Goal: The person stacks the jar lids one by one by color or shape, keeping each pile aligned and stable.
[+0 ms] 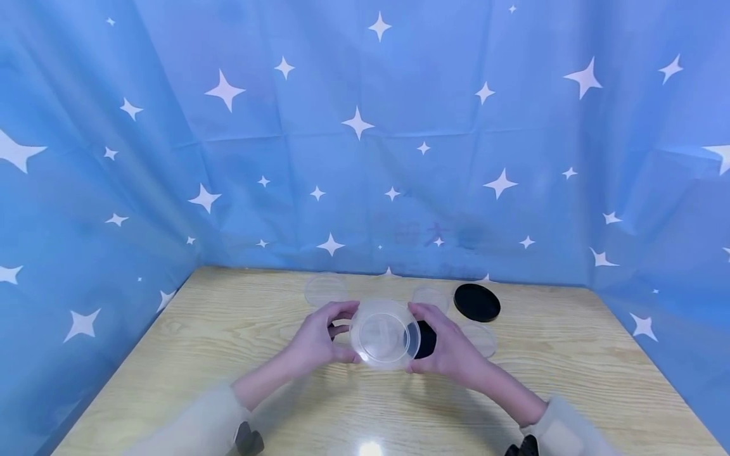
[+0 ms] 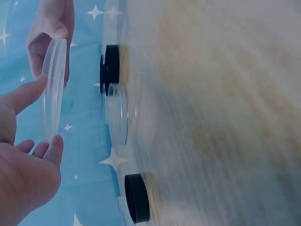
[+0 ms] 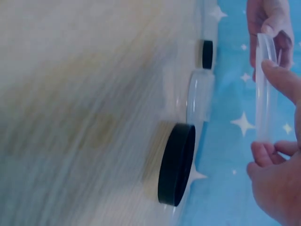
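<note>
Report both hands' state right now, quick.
Left hand: holding the clear round lid by one edge.
Right hand: holding the same lid by the opposite edge.

Faint purplish characters (image 1: 436, 235) on blue backdrop (image 1: 319, 145), head view, lower part of frame, just right of centre. I make out one, 大; neighbours beside it and fainter marks below too pale for me to read.

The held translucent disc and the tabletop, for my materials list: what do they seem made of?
Translucent disc: probably smooth plastic, slightly glossy; it looks milky with a small glint. Tabletop: wood or printed laminate, glossy; grain and a bright reflection show.
</note>
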A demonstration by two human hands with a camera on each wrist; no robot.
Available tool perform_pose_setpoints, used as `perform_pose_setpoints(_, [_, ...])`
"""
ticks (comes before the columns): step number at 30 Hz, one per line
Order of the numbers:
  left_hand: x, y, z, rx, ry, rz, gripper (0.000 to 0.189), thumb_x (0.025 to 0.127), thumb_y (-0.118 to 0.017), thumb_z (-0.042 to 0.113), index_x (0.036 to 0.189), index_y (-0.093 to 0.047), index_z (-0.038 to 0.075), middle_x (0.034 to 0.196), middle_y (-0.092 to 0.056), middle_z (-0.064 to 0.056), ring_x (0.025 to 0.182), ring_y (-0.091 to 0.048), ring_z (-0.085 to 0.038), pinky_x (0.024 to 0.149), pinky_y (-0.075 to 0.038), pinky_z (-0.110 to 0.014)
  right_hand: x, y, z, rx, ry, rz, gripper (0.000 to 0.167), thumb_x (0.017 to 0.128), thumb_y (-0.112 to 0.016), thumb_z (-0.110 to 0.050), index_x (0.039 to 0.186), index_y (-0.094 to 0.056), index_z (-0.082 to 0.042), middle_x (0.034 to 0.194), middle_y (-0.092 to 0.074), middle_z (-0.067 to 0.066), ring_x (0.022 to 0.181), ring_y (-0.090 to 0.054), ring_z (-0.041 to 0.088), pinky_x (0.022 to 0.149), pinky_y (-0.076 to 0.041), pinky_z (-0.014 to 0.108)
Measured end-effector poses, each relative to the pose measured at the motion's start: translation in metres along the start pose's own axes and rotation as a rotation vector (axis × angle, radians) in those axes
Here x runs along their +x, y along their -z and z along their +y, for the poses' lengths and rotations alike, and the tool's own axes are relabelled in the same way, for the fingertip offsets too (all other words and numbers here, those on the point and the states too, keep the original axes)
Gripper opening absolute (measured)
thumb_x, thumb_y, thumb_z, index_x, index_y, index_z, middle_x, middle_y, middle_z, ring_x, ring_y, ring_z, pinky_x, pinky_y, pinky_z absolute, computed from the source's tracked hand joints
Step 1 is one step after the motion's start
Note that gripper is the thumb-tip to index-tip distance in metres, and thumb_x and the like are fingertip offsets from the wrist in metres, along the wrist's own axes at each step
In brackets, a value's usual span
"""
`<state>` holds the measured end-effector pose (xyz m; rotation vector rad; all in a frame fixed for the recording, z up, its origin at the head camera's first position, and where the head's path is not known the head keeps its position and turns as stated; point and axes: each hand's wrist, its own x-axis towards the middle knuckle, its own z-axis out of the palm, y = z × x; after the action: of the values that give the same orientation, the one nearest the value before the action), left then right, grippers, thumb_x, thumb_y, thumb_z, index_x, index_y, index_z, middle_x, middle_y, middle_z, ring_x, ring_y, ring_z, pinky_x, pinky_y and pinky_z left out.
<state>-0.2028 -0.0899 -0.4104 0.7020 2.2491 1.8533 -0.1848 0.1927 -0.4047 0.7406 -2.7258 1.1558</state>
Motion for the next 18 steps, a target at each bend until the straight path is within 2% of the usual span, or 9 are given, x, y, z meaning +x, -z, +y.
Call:
perform_pose_setpoints(5, [-0.014,-0.002,0.002,0.022,-0.012,0.005,0.091,0.062,-0.09,-0.012,0.144,-0.05,-0.007,0.137,-0.056,-0.02,0.128,-0.055,-0.039,0.102,-0.05,-0.03,-0.009,-0.004,-0.007,0.021,0.018,-0.004,0.097,0.063,-0.098,-0.009,0.145,-0.048,0.007,0.134,-0.058,0.015,0.127,-0.054,0.039,0.105,-0.041,0.062])
perform_pose_setpoints(10, [-0.031,-0.003,-0.002,0.04,-0.01,0.004,0.089,0.062,-0.092,-0.01,0.141,-0.053,-0.006,0.134,-0.058,-0.017,0.126,-0.056,-0.036,0.1,-0.051,-0.028,-0.02,-0.011,-0.011,0.029,0.046,-0.014,0.099,0.061,-0.099,-0.009,0.145,-0.049,0.007,0.132,-0.058,0.013,0.123,-0.056,0.036,0.101,-0.044,0.063])
perform_pose_setpoints(14, [-0.044,-0.004,-0.006,0.039,-0.027,0.01,0.086,0.06,-0.092,-0.011,0.138,-0.055,-0.008,0.13,-0.058,-0.017,0.124,-0.055,-0.036,0.1,-0.052,-0.029,-0.026,-0.02,-0.014,0.027,0.049,-0.04,0.1,0.06,-0.099,-0.011,0.145,-0.049,0.005,0.134,-0.057,0.01,0.122,-0.056,0.032,0.1,-0.046,0.059])
perform_pose_setpoints(18, [-0.055,-0.005,-0.011,0.037,-0.025,0.003,0.085,0.059,-0.09,-0.014,0.136,-0.054,-0.012,0.13,-0.056,-0.021,0.124,-0.054,-0.04,0.1,-0.052,-0.03,-0.028,-0.027,-0.017,0.037,0.027,-0.079,0.101,0.06,-0.098,-0.014,0.147,-0.048,0.005,0.139,-0.054,0.009,0.126,-0.054,0.032,0.102,-0.045,0.059])
